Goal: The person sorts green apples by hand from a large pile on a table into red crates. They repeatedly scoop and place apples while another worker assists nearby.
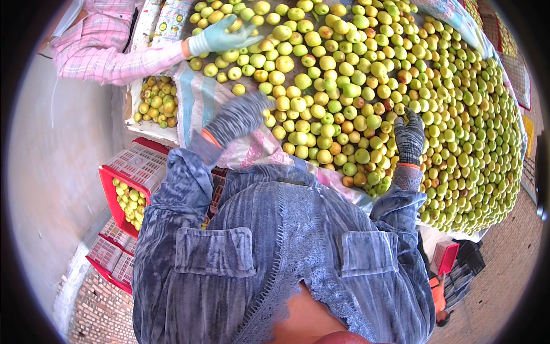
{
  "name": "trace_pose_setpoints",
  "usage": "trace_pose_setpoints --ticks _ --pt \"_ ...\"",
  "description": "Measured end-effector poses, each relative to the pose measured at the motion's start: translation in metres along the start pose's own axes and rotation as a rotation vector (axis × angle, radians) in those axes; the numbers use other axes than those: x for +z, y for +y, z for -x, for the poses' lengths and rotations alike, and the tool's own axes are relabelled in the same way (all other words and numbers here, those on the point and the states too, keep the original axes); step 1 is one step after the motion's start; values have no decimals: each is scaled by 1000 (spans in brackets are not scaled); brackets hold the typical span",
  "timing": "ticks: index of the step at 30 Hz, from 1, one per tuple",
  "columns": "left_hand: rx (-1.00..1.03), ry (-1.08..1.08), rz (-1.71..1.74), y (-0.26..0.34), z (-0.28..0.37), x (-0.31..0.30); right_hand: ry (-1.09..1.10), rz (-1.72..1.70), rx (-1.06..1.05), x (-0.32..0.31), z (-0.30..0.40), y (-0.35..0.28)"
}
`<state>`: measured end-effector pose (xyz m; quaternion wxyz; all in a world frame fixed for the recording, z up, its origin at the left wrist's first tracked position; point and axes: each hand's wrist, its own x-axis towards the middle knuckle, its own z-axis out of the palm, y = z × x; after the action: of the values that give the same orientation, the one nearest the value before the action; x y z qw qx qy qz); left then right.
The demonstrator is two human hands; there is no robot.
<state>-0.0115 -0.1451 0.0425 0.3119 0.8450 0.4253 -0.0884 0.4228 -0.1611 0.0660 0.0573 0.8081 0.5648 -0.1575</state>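
Many green-yellow jujube-like fruits [326, 86], some with brown patches, cover a cloth-lined table before me. My left hand [240, 118], in a grey striped knit glove with an orange cuff, is blurred over the near left edge of the fruit; its fingers point right, and whether it holds a fruit cannot be told. Farther right, my right hand [409, 135], in a matching glove, rests among the fruits with its fingertips against some of them; its palm side is hidden.
A co-worker's pale-gloved hand [227, 36] reaches over the fruit at upper left. A white bin [152, 133] of browner fruits and a red-rimmed crate [124, 193] of fruits stand at left. Stacked crates [114, 253] are lower left. Another person [438, 296] is at lower right.
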Motion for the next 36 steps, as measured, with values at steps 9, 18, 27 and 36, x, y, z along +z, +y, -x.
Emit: trace_pose_setpoints --ticks 9,18,27,36 --pt "-215 172 -252 -43 -17 10 -181 -22 -14 20 27 -29" --pt "-7 -139 -61 74 -64 1 -291 -173 -141 29 35 -83" --pt "-165 108 -171 -3 -76 5 -136 -670 -34 10 94 -13" --pt "-163 392 -292 -24 -81 -34 -229 65 484 -36 138 79"
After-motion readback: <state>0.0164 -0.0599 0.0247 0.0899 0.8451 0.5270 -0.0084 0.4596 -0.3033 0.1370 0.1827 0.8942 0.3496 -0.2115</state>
